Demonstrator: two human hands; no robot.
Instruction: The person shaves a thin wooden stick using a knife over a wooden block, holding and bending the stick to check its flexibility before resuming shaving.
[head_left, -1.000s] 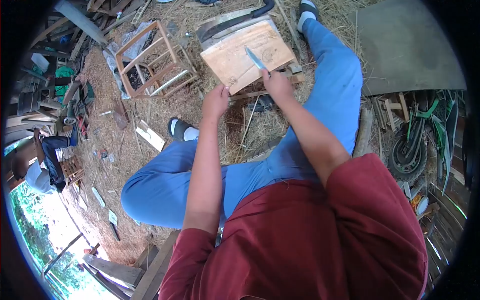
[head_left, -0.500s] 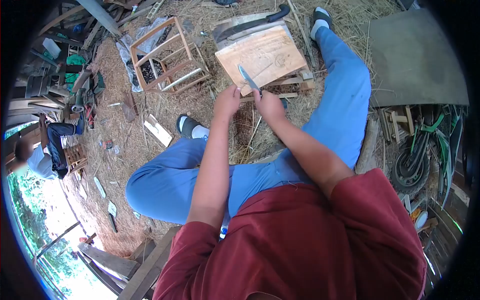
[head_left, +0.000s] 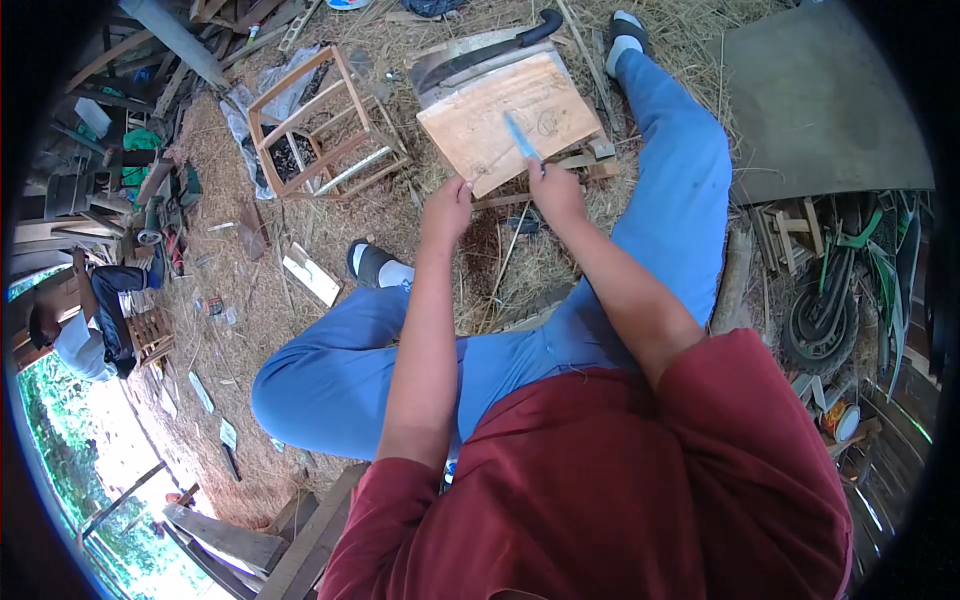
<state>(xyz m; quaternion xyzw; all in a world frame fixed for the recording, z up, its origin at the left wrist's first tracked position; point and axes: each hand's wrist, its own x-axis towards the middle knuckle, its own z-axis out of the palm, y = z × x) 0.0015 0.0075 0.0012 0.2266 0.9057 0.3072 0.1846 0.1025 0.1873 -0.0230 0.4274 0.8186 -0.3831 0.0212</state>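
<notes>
A pale wooden board (head_left: 480, 125) lies tilted on wood pieces in front of me, with faint marks on its surface. My left hand (head_left: 447, 210) is closed at its near left corner, the thumb over the edge. My right hand (head_left: 558, 193) is wrapped round the handle of a knife (head_left: 521, 136). The knife's bluish blade lies over the board, its tip pointing away from me. Just beyond the board rests a machete (head_left: 485, 55) with a dark blade and a black curved handle.
A wooden frame (head_left: 318, 128) stands left of the board. Straw and shavings cover the ground. A cut piece of wood (head_left: 312, 275) lies near my left foot. At right are a grey sheet (head_left: 825, 100) and a motorbike wheel (head_left: 820, 335). Another person (head_left: 85, 340) sits far left.
My right hand has moved the knife rightward across the board, away from my left hand. My left hand stays at the board's near corner. The whole view has shifted slightly.
</notes>
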